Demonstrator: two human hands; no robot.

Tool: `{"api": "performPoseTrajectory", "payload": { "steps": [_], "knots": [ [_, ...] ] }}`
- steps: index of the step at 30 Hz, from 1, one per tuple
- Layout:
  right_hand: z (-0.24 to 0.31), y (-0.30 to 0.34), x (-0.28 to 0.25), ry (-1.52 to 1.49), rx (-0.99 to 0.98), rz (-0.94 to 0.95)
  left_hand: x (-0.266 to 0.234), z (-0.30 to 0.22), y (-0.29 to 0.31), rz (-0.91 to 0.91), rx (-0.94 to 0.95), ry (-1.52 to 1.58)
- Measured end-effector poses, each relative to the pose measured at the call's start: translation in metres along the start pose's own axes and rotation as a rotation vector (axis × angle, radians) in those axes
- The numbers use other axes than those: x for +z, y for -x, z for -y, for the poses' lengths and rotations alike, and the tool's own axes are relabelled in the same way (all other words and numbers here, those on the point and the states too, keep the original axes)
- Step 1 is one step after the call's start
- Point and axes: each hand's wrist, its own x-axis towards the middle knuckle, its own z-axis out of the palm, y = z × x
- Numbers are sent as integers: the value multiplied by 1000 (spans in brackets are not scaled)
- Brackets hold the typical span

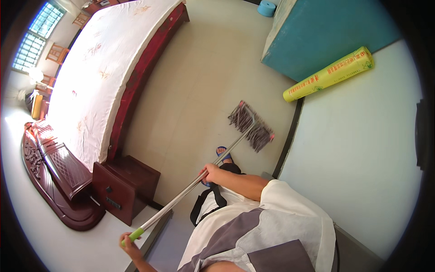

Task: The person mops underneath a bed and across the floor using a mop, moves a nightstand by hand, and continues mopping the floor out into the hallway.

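Observation:
A flat mop with a wide head of dark grey-brown strands [259, 141] rests on the tiled floor, a little beyond my sandalled foot. Its pale metal pole [176, 199] slants down to the lower left and ends in a green grip. Around that grip my left hand [129, 243] is closed, near the wall at lower left. Farther up the pole, my right hand [209, 173] has its fingers wrapped round the metal. A blue sandal [223, 150] on one foot shows just beside the pole.
On the left stands a bed [104, 68] with a pale sheet and dark red side. By its carved headboard [59, 167] is a dark nightstand [136, 174]. A yellow roll [328, 75] leans by a teal cabinet [326, 31]. A blue round container [266, 8] sits far back.

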Motion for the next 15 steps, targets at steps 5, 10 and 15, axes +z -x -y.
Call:
{"api": "performPoseTrajectory", "payload": {
  "steps": [5, 10, 15],
  "knots": [
    [60, 24, -9, -16, -447, -19, 52, 37, -2, 57, -202, 107],
    [142, 21, -43, 53, -626, -75, 147, 18, -8, 312, -164, -40],
    [228, -3, -95, 21, -610, -216, 251, -22, 1, 594, -147, -250]
  ]
}}
